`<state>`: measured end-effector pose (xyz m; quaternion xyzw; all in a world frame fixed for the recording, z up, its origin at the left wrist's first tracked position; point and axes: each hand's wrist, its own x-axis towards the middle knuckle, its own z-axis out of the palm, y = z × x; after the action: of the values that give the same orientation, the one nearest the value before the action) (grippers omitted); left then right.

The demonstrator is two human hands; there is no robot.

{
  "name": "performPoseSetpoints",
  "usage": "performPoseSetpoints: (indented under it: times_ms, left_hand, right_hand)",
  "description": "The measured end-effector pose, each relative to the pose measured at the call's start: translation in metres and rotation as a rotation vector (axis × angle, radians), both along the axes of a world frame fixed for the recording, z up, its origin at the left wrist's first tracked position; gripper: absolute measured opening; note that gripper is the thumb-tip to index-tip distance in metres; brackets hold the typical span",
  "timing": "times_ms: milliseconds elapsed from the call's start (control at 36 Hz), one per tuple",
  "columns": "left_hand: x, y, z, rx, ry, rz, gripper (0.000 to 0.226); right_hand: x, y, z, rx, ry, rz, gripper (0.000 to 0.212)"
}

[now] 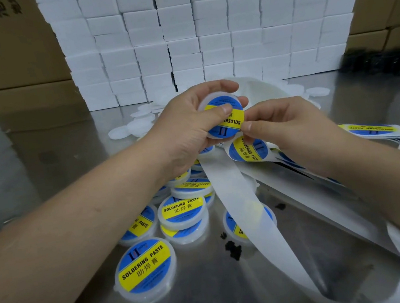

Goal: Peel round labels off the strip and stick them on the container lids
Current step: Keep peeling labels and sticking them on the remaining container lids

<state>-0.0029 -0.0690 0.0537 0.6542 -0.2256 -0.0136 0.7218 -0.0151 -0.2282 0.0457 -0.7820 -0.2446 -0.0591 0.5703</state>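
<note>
The work is well under way but, by my judgement, far from over. In the middle of the frame the left hand (188,130) grips one container lid (225,119) by its rim, fingers curled round the far edge and thumb pressed flat on the blue-and-yellow round label that already covers it. This lid looks done, or in its final smoothing.

The right hand (289,127), just right of centre, has its fingers curled and pinches the strip (246,211) at the upper edge of the next label (249,151), right beside the held lid. Whether that label has begun to lift off the backing I cannot tell.

Below and left of the hands, a heap of labelled lids (182,210) lies on the steel tabletop (43,158), some overlapping, one partly under the bare backing that trails toward the bottom right. That spent length suggests many labels are used.

Still to do: plain white lids (128,130) lie scattered in the upper middle, behind the hands, and a coil of unused labels (380,130) runs off at the right edge. Both stocks look ample, so the peel-and-stick round probably repeats many times.
</note>
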Motion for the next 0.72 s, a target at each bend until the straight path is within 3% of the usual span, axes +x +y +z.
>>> performPoseSetpoints:
  times_ms: [167,306,445,611,722]
  left_hand:
    - [-0.001,-0.001,0.000,0.103,-0.072,0.106,0.028]
    - [-0.007,-0.004,0.003,0.243,-0.258,0.213,0.031]
    - [-0.014,-0.011,0.000,0.379,-0.396,0.274,0.036]
    - [-0.016,-0.009,0.007,0.230,-0.363,0.283,0.031]
    - [-0.017,-0.009,0.006,0.214,-0.274,0.286,0.019]
  right_hand:
    - [0.001,0.000,-0.002,-0.027,0.000,-0.009,0.023]
    - [0.005,0.000,-0.004,-0.064,-0.002,-0.087,0.020]
    - [0.005,-0.002,-0.002,-0.137,-0.075,-0.205,0.038]
    - [0.011,-0.010,-0.004,-0.275,-0.058,-0.230,0.048]
    - [0.008,-0.010,-0.001,-0.190,-0.088,-0.222,0.045]
